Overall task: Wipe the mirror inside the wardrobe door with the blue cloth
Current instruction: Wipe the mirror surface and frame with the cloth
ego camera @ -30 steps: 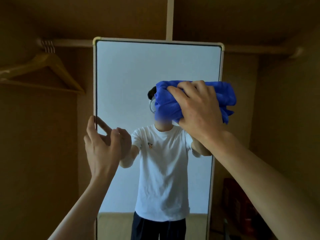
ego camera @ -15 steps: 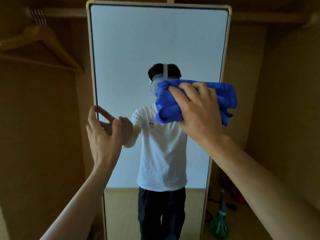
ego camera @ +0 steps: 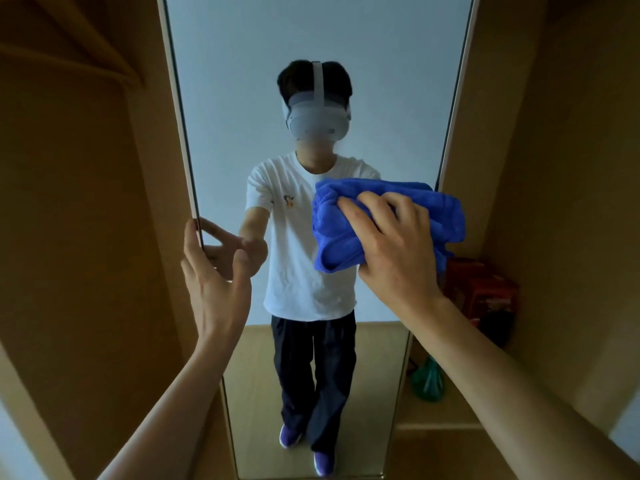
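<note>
The mirror [ego camera: 225,98] now shows down to its bottom edge, its top frame gone from sight, and the reflected person [ego camera: 304,271] is seen down to the shoes. The bunched blue cloth [ego camera: 332,230] has come down the glass from the reflection's head to its chest, near the right frame, with the right hand [ego camera: 391,251] keeping its grip curled over it. The left hand [ego camera: 214,278] stays at the mirror's left edge, fingers spread, fingertips touching the frame.

Single head-worn wide-angle view, facing the tall white-framed wardrobe mirror [ego camera: 242,81] square-on and tilted downward.
It is close: the left hand [ego camera: 213,271] at 9 o'clock and the right hand [ego camera: 394,251] with the bunched blue terry cloth [ego camera: 332,237] at 3 o'clock both reach it.
</note>
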Tool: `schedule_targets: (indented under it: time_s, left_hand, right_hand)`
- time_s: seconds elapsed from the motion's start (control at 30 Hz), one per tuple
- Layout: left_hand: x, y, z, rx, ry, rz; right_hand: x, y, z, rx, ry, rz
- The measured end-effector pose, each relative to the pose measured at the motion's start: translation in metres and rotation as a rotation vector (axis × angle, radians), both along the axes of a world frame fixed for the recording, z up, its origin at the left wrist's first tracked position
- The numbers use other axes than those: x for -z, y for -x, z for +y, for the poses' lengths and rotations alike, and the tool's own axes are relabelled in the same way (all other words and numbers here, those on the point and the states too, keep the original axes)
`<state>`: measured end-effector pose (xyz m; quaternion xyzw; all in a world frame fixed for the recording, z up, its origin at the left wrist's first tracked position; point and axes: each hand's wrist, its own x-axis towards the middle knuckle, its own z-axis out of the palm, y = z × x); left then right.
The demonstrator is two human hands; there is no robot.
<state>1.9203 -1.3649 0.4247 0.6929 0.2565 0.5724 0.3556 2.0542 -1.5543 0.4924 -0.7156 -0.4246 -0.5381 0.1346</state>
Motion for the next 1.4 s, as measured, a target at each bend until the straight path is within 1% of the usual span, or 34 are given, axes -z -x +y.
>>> schedule_targets:
  time_s: [0.27, 0.33, 0.4, 0.5, 0.63, 0.73, 0.8, 0.93, 1.2, 1.4]
  left_hand:
    - [0.041, 0.011, -0.008, -0.011, 0.038, 0.058]
    - [0.057, 0.013, -0.016, -0.066, 0.064, 0.104]
    - [0.073, 0.015, -0.027, -0.137, 0.037, 0.153]
    - [0.089, 0.015, -0.047, -0.122, -0.056, 0.186]
    - [0.095, 0.008, -0.067, 0.051, -0.266, 0.244]
    - [0.095, -0.001, -0.077, 0.158, -0.461, 0.342]
    - [0.1, -0.005, -0.085, 0.193, -0.521, 0.421]
    - [0.115, -0.008, -0.094, 0.208, -0.515, 0.467]
    - [0.147, -0.015, -0.115, 0.192, -0.405, 0.422]
    - [0.187, -0.015, -0.115, 0.215, -0.404, 0.491]
  right_hand:
    - [0.057, 0.003, -0.001, 0.014, 0.054, 0.068]
    - [0.068, 0.002, -0.001, 0.008, 0.053, 0.077]
    - [0.078, 0.001, 0.001, 0.003, 0.049, 0.07]
    - [0.096, -0.002, 0.002, -0.004, 0.028, 0.053]
    - [0.123, -0.003, 0.001, 0.0, 0.048, 0.07]
    - [0.139, -0.002, 0.0, -0.006, 0.05, 0.091]
    - [0.148, 0.001, -0.002, -0.005, 0.046, 0.097]
    - [0.165, 0.007, -0.004, -0.014, 0.044, 0.113]
    - [0.202, 0.01, -0.008, -0.014, 0.076, 0.146]
    - [0.247, 0.013, -0.014, -0.03, 0.097, 0.213]
